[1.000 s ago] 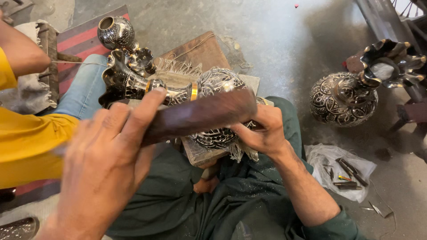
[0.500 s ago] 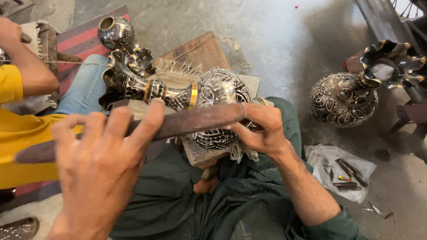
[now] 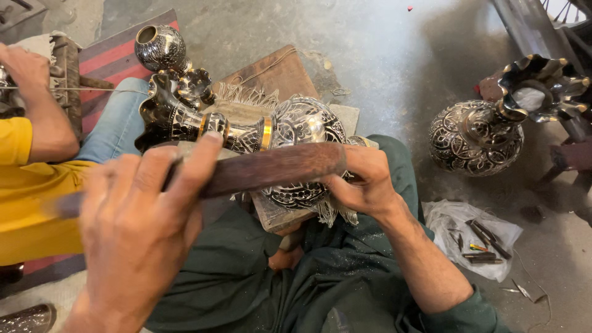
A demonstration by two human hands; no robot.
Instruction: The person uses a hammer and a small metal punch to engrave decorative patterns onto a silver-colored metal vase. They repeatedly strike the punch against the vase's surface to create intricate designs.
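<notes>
My left hand (image 3: 139, 231) fills the near left, blurred, and grips a long brown wooden stick (image 3: 271, 168) that lies across the view. The stick's far end meets the fingers of my right hand (image 3: 364, 179). That hand rests with curled fingers on the round body of an engraved silver-and-black vase (image 3: 302, 123). The vase lies on its side on a wooden block (image 3: 280, 213) over my lap, its flared mouth to the left. Whatever my right fingers pinch is hidden.
A person in a yellow shirt (image 3: 28, 185) and jeans sits at left, one hand (image 3: 24, 65) on a wooden frame. A small engraved pot (image 3: 160, 46) stands behind the vase, and a second tall vase (image 3: 478, 132) at right. Small metal tools lie on a plastic sheet (image 3: 475, 237).
The wooden stick has swung down and flatter, so its end now meets my right fingers. My left hand slid along with it. The neighbour's arm shifted at far left.
</notes>
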